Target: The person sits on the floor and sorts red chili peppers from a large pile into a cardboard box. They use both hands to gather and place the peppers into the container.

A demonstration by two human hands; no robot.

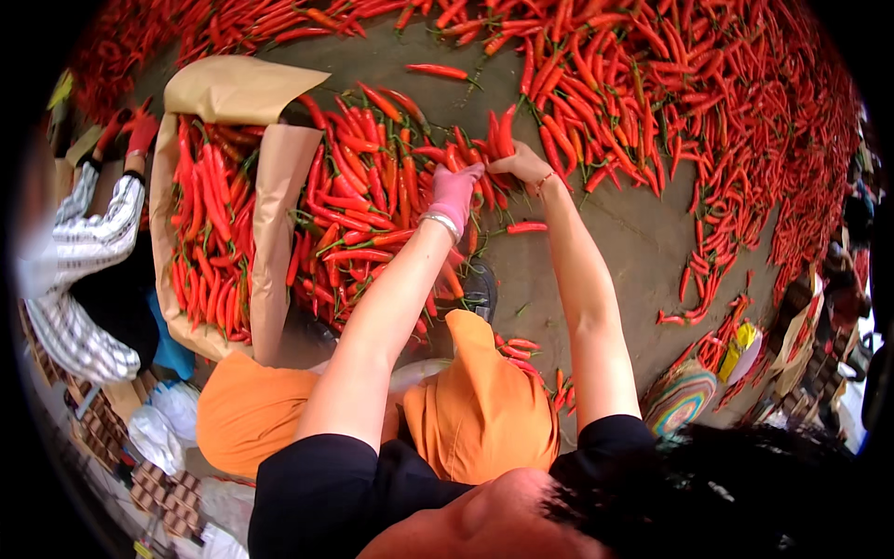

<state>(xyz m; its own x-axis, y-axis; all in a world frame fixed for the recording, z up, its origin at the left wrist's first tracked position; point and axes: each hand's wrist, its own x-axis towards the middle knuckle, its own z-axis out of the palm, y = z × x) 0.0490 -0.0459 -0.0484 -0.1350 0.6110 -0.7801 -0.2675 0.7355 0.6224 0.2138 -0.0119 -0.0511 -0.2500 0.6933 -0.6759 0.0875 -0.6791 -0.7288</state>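
My left hand (454,190), in a pink glove and with a bangle at the wrist, has its fingers around red chili peppers (452,158) at the right edge of a heap. Close beside it, my bare right hand (525,166) grips a few upright red chili peppers (504,133). The heap of chili peppers (363,189) lies on the floor before me, stems pointing various ways. To its left is a brown paper-lined container (276,209), its upper edge folded over, packed with chili peppers (209,216). My fingertips are partly hidden by the peppers.
A broad spread of red chili peppers (733,105) covers the floor (614,230) at the top and right. At left, another person's red-gloved hand (142,133) is beside the paper. A round multicoloured woven mat (679,400) lies at lower right. My dark shoe (480,288) touches the heap's edge.
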